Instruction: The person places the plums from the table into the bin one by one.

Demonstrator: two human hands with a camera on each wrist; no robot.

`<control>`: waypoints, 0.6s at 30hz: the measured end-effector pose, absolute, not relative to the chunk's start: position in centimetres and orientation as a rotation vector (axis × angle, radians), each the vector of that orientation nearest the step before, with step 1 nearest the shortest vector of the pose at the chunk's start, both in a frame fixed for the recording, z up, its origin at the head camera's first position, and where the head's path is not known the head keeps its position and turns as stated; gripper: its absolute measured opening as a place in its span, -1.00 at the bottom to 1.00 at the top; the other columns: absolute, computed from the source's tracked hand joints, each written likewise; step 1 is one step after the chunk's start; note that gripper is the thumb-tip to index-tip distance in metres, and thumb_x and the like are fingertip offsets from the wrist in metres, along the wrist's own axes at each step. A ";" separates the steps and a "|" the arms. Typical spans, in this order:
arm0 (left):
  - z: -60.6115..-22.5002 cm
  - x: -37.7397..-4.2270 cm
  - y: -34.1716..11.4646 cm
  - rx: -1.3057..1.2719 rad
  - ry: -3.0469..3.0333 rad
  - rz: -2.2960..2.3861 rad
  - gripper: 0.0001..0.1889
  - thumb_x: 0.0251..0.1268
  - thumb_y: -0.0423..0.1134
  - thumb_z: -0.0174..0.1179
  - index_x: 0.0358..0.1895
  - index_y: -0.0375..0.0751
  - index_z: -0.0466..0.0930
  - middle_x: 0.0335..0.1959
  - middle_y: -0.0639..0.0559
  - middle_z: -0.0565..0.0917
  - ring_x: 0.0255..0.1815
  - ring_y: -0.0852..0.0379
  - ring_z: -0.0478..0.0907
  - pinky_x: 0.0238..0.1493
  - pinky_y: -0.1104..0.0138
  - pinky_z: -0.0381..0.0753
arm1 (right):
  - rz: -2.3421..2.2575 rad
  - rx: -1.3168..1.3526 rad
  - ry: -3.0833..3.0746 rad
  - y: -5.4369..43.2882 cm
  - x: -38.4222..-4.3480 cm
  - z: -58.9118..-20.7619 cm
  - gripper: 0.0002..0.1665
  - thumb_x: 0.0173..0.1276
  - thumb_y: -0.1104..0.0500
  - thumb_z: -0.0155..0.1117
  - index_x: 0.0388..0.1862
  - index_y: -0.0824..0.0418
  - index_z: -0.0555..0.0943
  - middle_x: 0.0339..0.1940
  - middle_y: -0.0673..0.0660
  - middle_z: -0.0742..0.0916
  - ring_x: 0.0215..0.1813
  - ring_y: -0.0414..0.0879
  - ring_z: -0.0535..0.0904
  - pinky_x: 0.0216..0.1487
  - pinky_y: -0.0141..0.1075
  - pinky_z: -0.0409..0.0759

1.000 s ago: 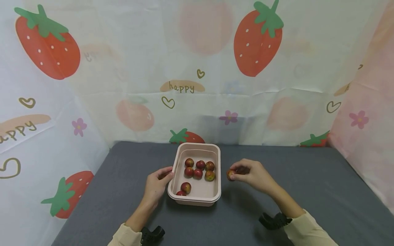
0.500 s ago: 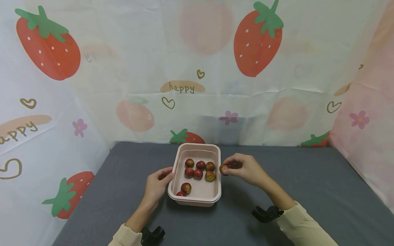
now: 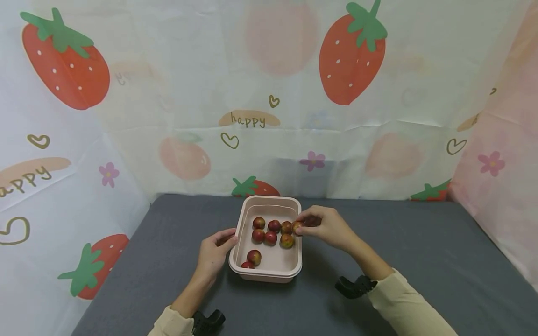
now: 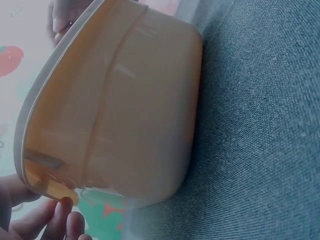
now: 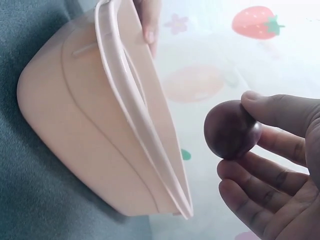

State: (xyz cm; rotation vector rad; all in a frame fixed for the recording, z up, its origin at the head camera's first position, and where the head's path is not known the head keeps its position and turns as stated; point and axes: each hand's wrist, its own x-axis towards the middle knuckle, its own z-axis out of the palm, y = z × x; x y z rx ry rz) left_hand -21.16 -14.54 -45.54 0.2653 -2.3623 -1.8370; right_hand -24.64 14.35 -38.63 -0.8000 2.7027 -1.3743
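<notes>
A pale pink plastic tub point(image 3: 273, 259) stands on the dark table, with several red and yellow-green plums point(image 3: 271, 238) inside. My left hand point(image 3: 212, 254) holds its left rim; the left wrist view has thumb and fingers point(image 4: 61, 220) on either side of that rim. Over the opposite rim, my right hand point(image 3: 331, 228) pinches one plum point(image 5: 231, 129) between thumb and fingertips. From the head view, that plum point(image 3: 297, 227) overlaps the tub's right edge. The right wrist view puts it apart from the tub wall point(image 5: 107, 125), at about rim height.
A dark grey cloth point(image 3: 399, 256) covers the table. Behind and beside it hangs a white and pink curtain point(image 3: 290, 135) printed with strawberries and hearts. Both wrists wear a black camera mount point(image 3: 355, 286).
My right hand has carried the plum left and slightly up, from beside the tub to over its right rim. The left hand, the tub and the plums inside stay put.
</notes>
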 end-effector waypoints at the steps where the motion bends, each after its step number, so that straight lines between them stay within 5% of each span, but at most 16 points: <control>1: -45.6 -21.1 -14.5 0.264 -2.364 -1.835 -0.68 0.30 -0.31 0.24 0.09 -0.31 0.64 0.01 -0.21 0.70 -0.07 0.10 0.56 -0.17 0.57 0.49 | -1.375 -0.809 2.699 14.2 -24.7 -38.6 -0.67 0.16 0.09 0.48 -0.12 0.19 0.71 -0.26 0.09 0.74 -0.27 -0.18 0.60 -0.24 -0.38 0.60; 18: -45.5 -21.1 -14.6 0.269 -2.385 -1.827 -0.68 0.31 -0.28 0.24 0.10 -0.29 0.63 0.01 -0.20 0.69 -0.03 0.07 0.57 -0.12 0.48 0.51 | -1.389 -0.879 2.664 12.1 -25.3 -38.7 -0.70 0.17 0.13 0.47 -0.15 0.24 0.71 -0.26 0.13 0.76 -0.29 -0.23 0.60 -0.21 -0.41 0.58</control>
